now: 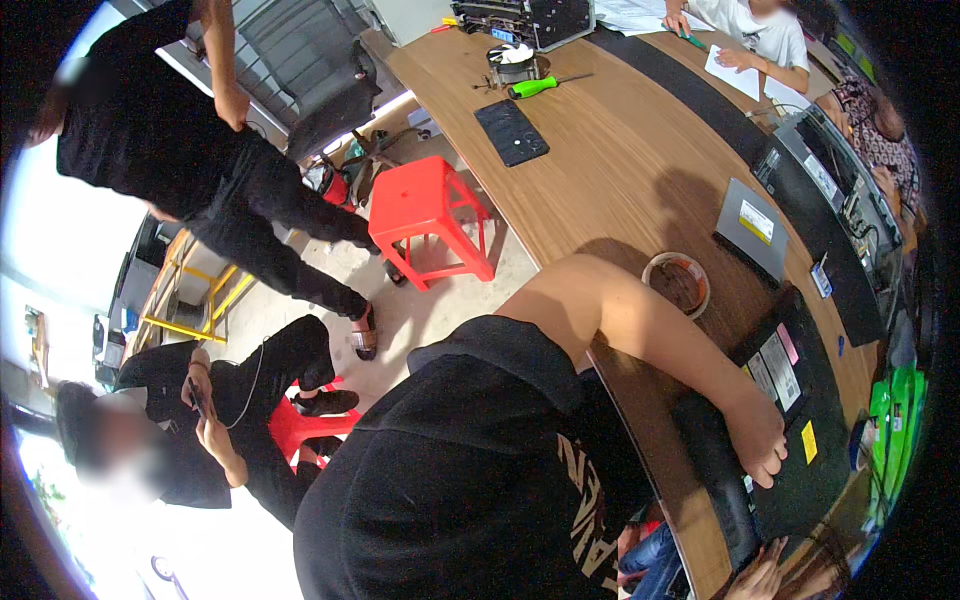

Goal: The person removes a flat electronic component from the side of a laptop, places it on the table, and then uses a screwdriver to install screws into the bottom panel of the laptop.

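Well left of our hands a red stool (412,200) stands beside the counter (610,170), which bears a flat black panel (512,133) and a green screwdriver (535,88) far above them. Nearer, just above our left forearm, we see a roll of tape (695,268) and then a flat silver box (752,225). Our left hand (757,440) lies over a flat black case (775,365), its fingers curled; we cannot tell whether it grips. Our right hand (758,575), cut by the lower edge, is partly spread near the case's lower end, its hold unclear. The case lies around and beyond our left fingers, labels up. We judge it stiff, fairly light, smooth enough to slide; opposite edges seem the safest hold, without pressing the middle. Right of our hands are green packets (897,430).
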The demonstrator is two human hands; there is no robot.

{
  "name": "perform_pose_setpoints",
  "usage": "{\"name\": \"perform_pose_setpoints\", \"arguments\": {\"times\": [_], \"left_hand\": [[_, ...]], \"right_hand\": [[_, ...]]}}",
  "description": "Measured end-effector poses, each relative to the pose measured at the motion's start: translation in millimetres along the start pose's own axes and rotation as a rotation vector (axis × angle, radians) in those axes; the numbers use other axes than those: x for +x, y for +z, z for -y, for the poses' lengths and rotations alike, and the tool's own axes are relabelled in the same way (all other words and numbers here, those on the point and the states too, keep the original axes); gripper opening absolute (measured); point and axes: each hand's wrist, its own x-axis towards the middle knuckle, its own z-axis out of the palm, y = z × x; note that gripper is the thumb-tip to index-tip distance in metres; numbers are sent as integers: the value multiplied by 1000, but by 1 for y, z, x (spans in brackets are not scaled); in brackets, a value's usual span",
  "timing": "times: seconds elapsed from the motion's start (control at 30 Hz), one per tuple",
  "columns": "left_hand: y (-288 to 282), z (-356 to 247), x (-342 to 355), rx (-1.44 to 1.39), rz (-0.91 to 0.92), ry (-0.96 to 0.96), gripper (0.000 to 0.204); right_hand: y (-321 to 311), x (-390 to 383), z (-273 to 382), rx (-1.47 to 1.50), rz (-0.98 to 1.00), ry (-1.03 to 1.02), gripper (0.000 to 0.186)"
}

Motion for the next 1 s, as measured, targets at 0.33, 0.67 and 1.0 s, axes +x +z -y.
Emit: {"name": "perform_pose_setpoints", "arguments": {"times": [0.33,0.67,1.0], "left_hand": [[-17,2,-2,17,36,102,16],[-71,34,21,-698,313,-485,34],[47,122,42,-426,62,-714,30]], "right_hand": [[18,-34,-9,-105,195,108,35],[9,-20,-20,24,-66,44,31],[11,-21,-19,20,29,77,36]]}}
